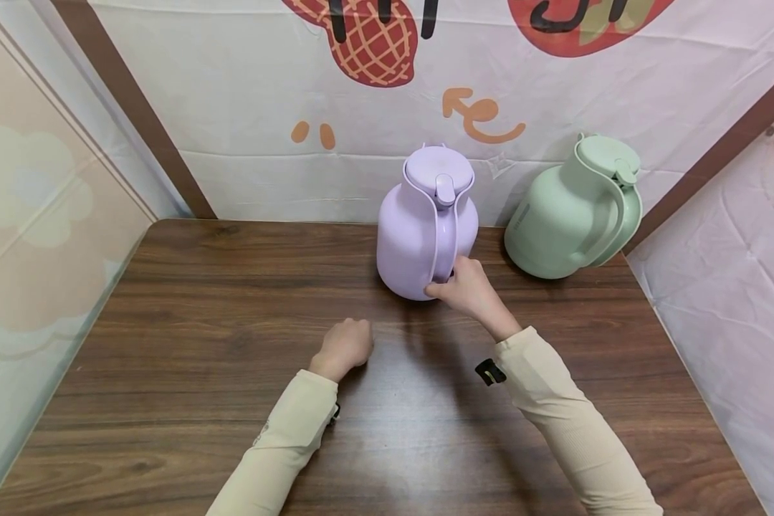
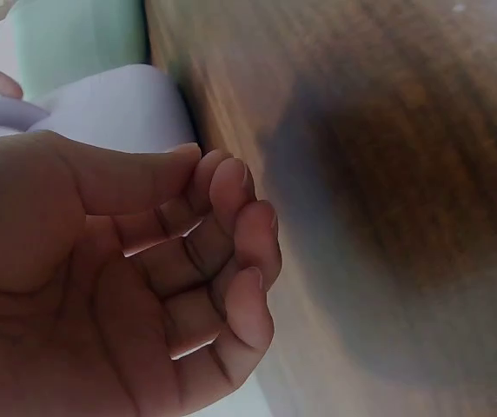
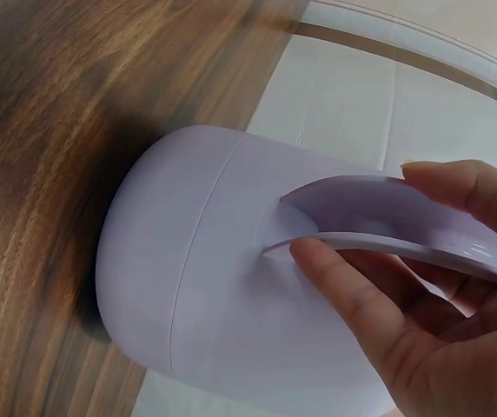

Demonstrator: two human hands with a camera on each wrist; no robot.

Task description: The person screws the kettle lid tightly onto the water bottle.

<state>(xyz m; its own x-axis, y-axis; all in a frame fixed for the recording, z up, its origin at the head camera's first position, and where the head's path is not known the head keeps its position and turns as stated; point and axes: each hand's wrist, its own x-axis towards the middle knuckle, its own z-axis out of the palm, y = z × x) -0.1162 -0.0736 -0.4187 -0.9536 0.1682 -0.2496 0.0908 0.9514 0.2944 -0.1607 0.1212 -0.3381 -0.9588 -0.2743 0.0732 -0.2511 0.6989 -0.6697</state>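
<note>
A lilac vacuum jug (image 1: 403, 240) stands upright near the table's back edge, its lid closed and its handle (image 1: 446, 240) facing me. My right hand (image 1: 469, 290) grips the lower part of that handle. In the right wrist view, the thumb and a finger (image 3: 457, 182) lie at opposite edges of the handle, while other fingers are partly hidden behind it. Lower and to the left, my left hand (image 1: 345, 347) is by the tabletop. Its fingers (image 2: 248, 239) curl loosely with nothing held, as the left wrist view shows.
To the right of the lilac jug, a pale green jug (image 1: 548, 222) stands at the back right corner, handle turned rightward. Behind the dark wooden table (image 1: 200, 322) hangs a white printed cloth (image 1: 245, 143), with more cloth along both sides.
</note>
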